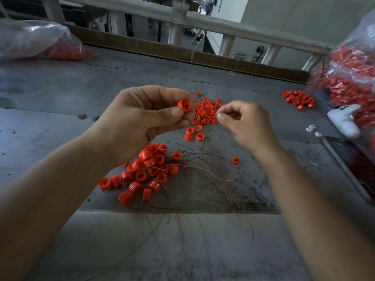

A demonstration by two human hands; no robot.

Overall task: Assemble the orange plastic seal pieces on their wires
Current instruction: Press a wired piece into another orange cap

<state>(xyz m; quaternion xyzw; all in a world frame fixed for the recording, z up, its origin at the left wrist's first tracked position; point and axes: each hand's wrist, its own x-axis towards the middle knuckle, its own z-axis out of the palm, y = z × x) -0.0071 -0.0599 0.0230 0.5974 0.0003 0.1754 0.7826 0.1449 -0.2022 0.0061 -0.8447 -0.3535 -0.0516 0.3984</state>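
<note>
My left hand (142, 120) pinches one orange seal piece (184, 105) between thumb and fingertips, its hollow side facing me. Just to its right, my right hand (243, 122) pinches a thin wire (218, 113) at its fingertips, a short gap from the seal. Below my hands lies a heap of orange seals with wires (148, 171), their thin strands (203, 183) fanning to the right and toward me. Behind my hands sits a pile of small orange pieces (207, 111) tangled with wire. Three loose seals (193, 133) lie between the two heaps.
The grey table (60, 98) bears a clear bag of orange parts (40, 41) at far left and a large bag (349, 82) at right, with spilled seals (298, 99) beside it. A white controller (345, 120), a tablet (353, 165) and a railing (203, 23) are also there.
</note>
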